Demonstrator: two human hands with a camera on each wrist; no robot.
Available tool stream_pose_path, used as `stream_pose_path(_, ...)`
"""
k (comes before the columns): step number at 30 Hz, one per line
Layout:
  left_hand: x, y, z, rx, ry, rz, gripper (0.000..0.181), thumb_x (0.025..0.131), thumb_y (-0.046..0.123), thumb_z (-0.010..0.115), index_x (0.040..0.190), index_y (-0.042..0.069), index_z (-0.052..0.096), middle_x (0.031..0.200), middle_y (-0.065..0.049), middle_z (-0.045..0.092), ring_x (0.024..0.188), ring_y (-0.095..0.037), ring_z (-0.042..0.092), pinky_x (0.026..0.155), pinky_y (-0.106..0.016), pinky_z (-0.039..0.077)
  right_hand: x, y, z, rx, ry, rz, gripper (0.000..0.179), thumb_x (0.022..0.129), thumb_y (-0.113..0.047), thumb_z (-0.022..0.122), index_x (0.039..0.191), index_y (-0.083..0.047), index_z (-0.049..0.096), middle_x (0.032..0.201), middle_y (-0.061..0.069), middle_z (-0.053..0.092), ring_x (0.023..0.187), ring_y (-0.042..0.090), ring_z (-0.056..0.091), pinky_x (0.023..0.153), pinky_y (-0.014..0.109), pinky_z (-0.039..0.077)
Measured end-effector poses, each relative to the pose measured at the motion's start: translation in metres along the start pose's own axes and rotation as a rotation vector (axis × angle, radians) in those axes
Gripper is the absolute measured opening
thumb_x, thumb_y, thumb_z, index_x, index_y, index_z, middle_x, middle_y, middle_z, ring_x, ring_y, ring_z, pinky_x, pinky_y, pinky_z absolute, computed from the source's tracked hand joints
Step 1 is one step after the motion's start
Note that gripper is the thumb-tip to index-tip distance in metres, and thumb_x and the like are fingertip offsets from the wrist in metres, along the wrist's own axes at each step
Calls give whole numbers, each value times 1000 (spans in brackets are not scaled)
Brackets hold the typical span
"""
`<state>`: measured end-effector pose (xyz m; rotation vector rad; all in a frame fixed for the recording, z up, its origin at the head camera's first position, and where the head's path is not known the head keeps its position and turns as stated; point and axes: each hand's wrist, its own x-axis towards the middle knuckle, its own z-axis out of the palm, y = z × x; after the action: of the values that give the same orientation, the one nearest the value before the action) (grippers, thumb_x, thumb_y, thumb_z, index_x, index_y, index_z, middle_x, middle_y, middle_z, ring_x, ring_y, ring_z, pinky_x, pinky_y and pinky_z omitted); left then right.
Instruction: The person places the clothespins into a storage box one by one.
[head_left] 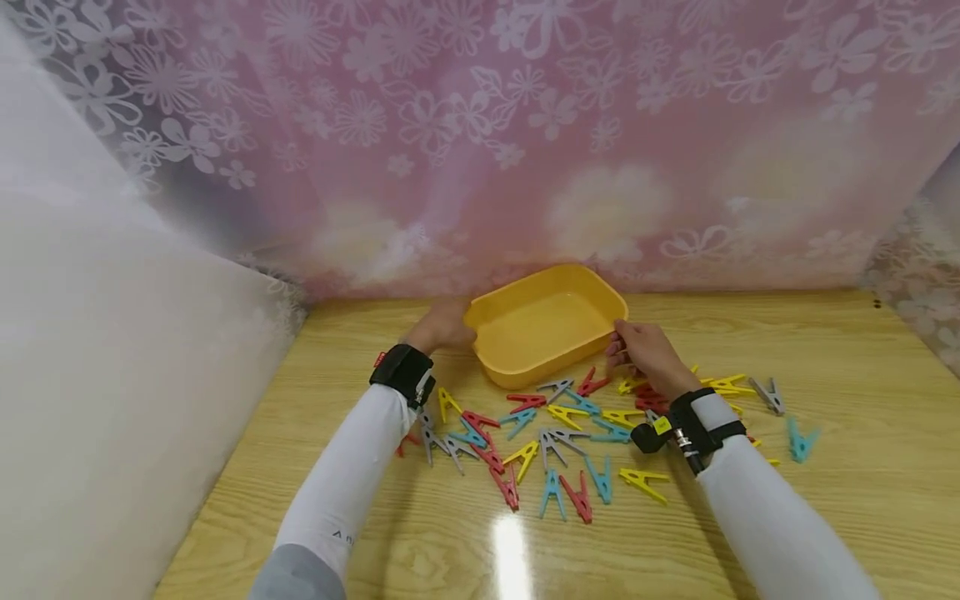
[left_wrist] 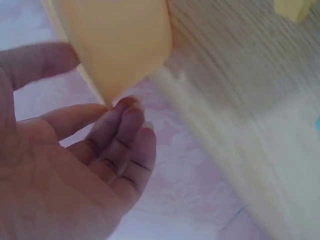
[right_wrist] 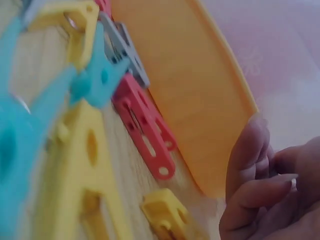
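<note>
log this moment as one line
left hand: grips bin at left end | right hand: grips bin at right end | bin: empty | pegs: scattered on table

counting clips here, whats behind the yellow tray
Pink floral cloth shows above the yellow tray; tabletop directly behind its far wall is covered, so anything there can't be seen.

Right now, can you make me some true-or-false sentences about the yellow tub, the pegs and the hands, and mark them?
1. The left hand holds the yellow tub by its rim. True.
2. All the pegs are inside the yellow tub. False: they lie on the table.
3. The right hand holds one of the pegs. False: it holds the yellow tub's edge.
4. The pink backdrop has flower shapes on it. True.
</note>
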<state>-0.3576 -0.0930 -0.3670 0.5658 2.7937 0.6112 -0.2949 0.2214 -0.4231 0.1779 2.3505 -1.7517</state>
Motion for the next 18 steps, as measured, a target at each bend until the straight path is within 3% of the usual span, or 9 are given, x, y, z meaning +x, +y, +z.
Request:
stream_pose_path(3,-11,8,2,82,-32,-27,27,83,17,65,105,1,61,85,-9,56,75,-23,49,70,-32,39,5,-1,-3,-59,19,-7,53,104,-40,30,108,7,54,79,2,62,73,19,65,52,26,36)
stream_pose_path(6,-23,19,7,188,-24,-55,20,87,24,65,85,5,60,71,-3,48,64,-20,48,58,-30,37,10,-2,-6,-99,31,-24,52,104,-38,30,104,6,56,78,3,63,71,19,64,50,26,37)
stream_pose_path(9,-33,31,15,345,62,-37,21,89,18,62,72,6,60,65,-4,52,60,-20,55,50,-30,42,15,-4,-11,-130,23,-36,50,104,-38,30,104,5,56,77,3,63,68,19,64,48,25,39)
stream_pose_path(12,-41,39,26,446,185,-21,19,89,7,60,70,6,63,69,-8,62,63,-25,63,49,-34,50,21,-7,-17,-168,5,-41,51,104,-39,30,109,5,55,77,2,64,69,21,66,46,25,39)
stream_pose_path(14,-44,42,32,458,247,-39,14,87,5,62,73,5,65,74,-10,66,66,-27,65,50,-38,52,25,-10,-20,-190,-4,-42,51,104,-39,29,113,5,53,78,2,64,70,21,66,47,24,38)
stream_pose_path(18,-49,43,33,370,262,-94,8,83,7,65,76,6,65,72,-8,64,62,-26,63,46,-37,49,31,-13,-22,-210,-5,-39,48,105,-36,28,115,5,52,78,4,61,69,21,66,46,24,37)
